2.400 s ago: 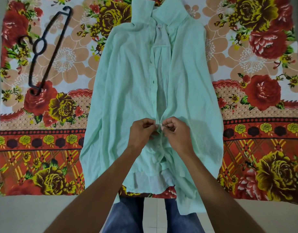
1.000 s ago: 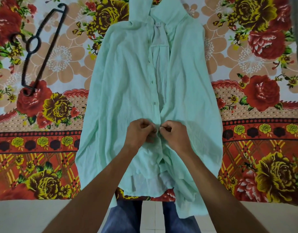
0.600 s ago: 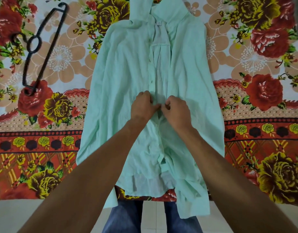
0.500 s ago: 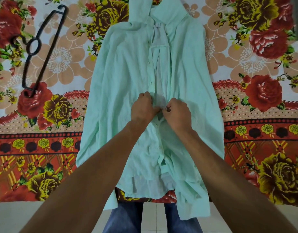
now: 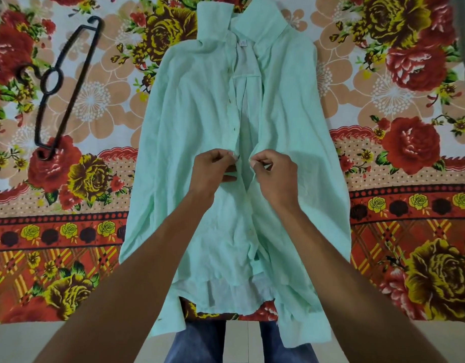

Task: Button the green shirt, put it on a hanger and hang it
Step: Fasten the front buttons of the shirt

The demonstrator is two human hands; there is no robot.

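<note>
Floral sheet (image 5: 409, 153) fills nearly the whole view. Its near edge runs straight across the bottom, with pale floor (image 5: 29, 339) below it. A grey strip shows past its far-right corner. Bare sheet lies wide on both sides of the shirt, with more room on the right; the left side has the hanger on it.

Green shirt (image 5: 194, 121) lies flat, front up, at centre of the sheet. Its long axis runs straight away from the person, collar at the far end and hem at the near end. Both sleeves lie folded down along the body. The hem and cuffs overhang the sheet's near edge, above the jeans (image 5: 200, 341). The front is open from the collar down to the hands and closed below them.

Black hanger (image 5: 66, 82) lies flat at far left, well apart from the shirt. Its bar runs diagonally from near-left to far-right, with the hook pointing left toward the sheet's edge.

Left hand (image 5: 213, 171) pinches the left front edge with fingers curled. Right hand (image 5: 273, 174) pinches the right front edge the same way. The hands sit level at mid-shirt, with a small gap between the two edges.

One fastened button (image 5: 250, 231) shows below the hands on the centre line.
</note>
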